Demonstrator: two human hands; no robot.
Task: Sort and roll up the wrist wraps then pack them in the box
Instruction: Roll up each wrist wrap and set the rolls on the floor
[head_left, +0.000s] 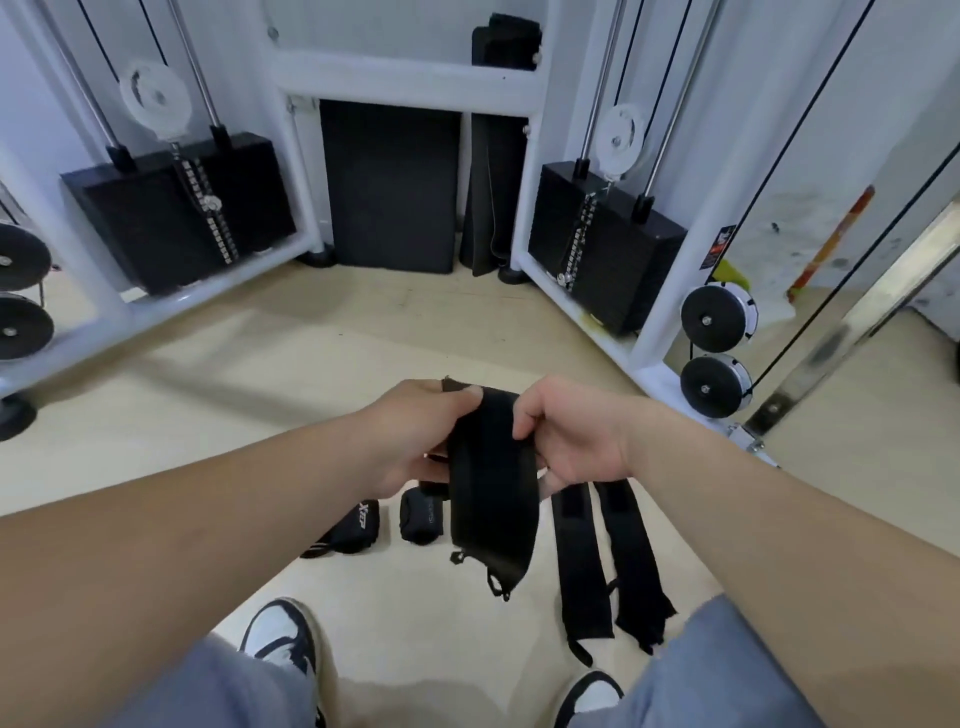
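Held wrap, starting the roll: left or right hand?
Left, probably. The left hand pinches the very top end of the hanging wrist wrap, where rolling would begin; the right hand grips its side edge just below, placed to steady it.

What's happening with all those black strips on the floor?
A person is sorting wrist wraps. The left hand and right hand grip the top of one black wrap, which hangs above the floor. Two rolled wraps lie below the left hand, and two flat wraps lie stretched out below the right. No box is in view.
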